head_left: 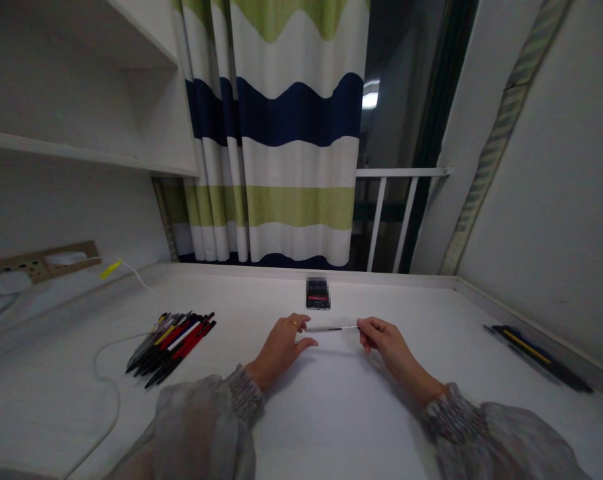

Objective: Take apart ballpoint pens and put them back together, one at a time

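A thin white pen is held level just above the white desk, between both hands. My left hand pinches its left end, fingers curled, a ring on one finger. My right hand grips the pen's right end with closed fingers. A small dark box stands on the desk just beyond the pen.
A pile of several red, black and yellow pens lies at the left. Two dark pens lie along the right wall. A white cable runs from a power strip. A striped curtain hangs behind.
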Available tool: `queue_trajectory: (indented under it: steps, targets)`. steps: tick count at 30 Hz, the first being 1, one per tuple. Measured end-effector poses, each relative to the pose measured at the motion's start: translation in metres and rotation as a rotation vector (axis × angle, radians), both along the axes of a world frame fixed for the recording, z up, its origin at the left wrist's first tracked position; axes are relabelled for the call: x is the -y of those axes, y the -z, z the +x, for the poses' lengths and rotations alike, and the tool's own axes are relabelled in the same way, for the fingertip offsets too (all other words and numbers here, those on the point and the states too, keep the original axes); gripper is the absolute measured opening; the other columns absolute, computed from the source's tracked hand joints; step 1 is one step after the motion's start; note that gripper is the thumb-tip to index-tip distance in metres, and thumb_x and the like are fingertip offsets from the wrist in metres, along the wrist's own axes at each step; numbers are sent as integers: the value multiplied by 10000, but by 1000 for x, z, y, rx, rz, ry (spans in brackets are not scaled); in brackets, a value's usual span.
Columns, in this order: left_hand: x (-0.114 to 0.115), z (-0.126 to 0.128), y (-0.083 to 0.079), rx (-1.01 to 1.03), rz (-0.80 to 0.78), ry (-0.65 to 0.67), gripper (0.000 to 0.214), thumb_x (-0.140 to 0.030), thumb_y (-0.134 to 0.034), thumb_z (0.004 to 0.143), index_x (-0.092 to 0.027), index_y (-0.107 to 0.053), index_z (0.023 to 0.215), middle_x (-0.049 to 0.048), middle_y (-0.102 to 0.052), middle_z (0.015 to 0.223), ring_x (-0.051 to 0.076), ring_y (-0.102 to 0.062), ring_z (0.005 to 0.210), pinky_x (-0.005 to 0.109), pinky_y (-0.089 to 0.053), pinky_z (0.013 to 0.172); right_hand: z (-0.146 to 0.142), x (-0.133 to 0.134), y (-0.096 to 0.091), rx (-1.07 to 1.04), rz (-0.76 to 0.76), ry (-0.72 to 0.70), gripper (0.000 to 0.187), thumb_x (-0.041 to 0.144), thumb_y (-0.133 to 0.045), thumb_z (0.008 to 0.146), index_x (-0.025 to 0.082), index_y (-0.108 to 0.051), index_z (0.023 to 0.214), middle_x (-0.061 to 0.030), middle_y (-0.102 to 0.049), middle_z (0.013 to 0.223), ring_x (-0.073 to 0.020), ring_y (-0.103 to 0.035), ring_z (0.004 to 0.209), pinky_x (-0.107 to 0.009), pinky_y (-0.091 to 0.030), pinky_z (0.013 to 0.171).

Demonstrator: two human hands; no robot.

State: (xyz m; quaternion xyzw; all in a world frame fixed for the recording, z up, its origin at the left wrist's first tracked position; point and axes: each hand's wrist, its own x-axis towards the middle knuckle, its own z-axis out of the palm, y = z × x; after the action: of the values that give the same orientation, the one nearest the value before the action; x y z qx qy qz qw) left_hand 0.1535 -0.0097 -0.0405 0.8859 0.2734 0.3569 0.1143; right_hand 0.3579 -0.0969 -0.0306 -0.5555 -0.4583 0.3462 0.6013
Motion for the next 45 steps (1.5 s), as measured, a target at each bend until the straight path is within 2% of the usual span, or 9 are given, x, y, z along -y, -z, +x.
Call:
queue_trajectory:
  steps: [3, 6, 18, 24, 29, 35, 39, 41, 45]
  targets:
    - [-6, -1, 2, 54, -218, 61, 238, -271, -600, 740, -140, -556, 934, 23, -617, 781, 147, -566, 726, 272, -443, 719, 4, 1, 1, -42, -42, 34, 372, 493, -616, 631, 163, -502, 502, 32, -494, 454, -62, -406, 383, -221, -299, 434]
    - [-5, 4, 5, 70, -288, 110, 178, -283, -569, 750, -148, -588, 864, 15, -622, 765, 136, -558, 707, 243, -431, 690, 3, 0, 0, -69, -68, 36, 403, 513, -604, 631, 167, -481, 466, 37, -466, 421, -59, -385, 368, -222, -286, 425]
    - [-4, 4, 7, -20, -315, 42, 237, -321, -415, 814, -161, -585, 774, -12, -584, 628, 120, -525, 590, 208, -372, 575, 4, -2, 8, 54, -127, 47, 443, 558, -567, 637, 186, -428, 440, 61, -402, 361, -55, -322, 326, -226, -224, 381]
    - [-4, 3, 4, -98, -265, -5, 270, -338, -368, 836, -174, -578, 792, -20, -576, 617, 119, -527, 584, 206, -365, 573, 3, -3, 6, 66, -65, 35, 411, 548, -619, 570, 175, -485, 460, 38, -465, 416, -70, -377, 374, -236, -286, 425]
    - [0, 2, 1, -172, -220, -32, 285, -328, -341, 845, -191, -568, 740, -33, -563, 594, 117, -513, 574, 211, -345, 580, 3, -3, 7, 91, -23, 44, 373, 520, -610, 593, 169, -529, 498, 17, -503, 455, -92, -424, 418, -255, -336, 473]
    - [1, 4, 0, -169, -314, -71, 362, -335, -285, 847, -183, -508, 605, -37, -499, 501, 117, -476, 508, 215, -322, 518, 4, -2, 3, 134, 102, 65, 229, 377, -690, 548, 184, -584, 613, 6, -564, 601, -132, -508, 594, -272, -394, 593]
    - [-1, 4, 2, -143, -347, -68, 367, -353, -272, 845, -183, -498, 612, -32, -514, 515, 117, -473, 513, 215, -325, 516, 1, -1, 2, 29, 130, 46, 331, 426, -667, 589, 207, -591, 825, -9, -594, 770, -144, -553, 696, -272, -425, 629]
    - [-2, 4, 3, -128, -340, -58, 360, -357, -273, 844, -183, -497, 622, -29, -521, 529, 119, -479, 526, 216, -329, 522, 0, 0, 3, -31, 60, 21, 390, 512, -580, 653, 210, -565, 900, -15, -598, 769, -136, -564, 624, -267, -427, 550]
    - [-3, 4, 4, -124, -315, -37, 355, -356, -274, 846, -183, -490, 624, -28, -517, 541, 118, -484, 534, 215, -331, 527, 1, -1, 6, 2, -84, -21, 398, 566, -530, 658, 170, -536, 625, 9, -539, 511, -84, -435, 375, -243, -325, 403]
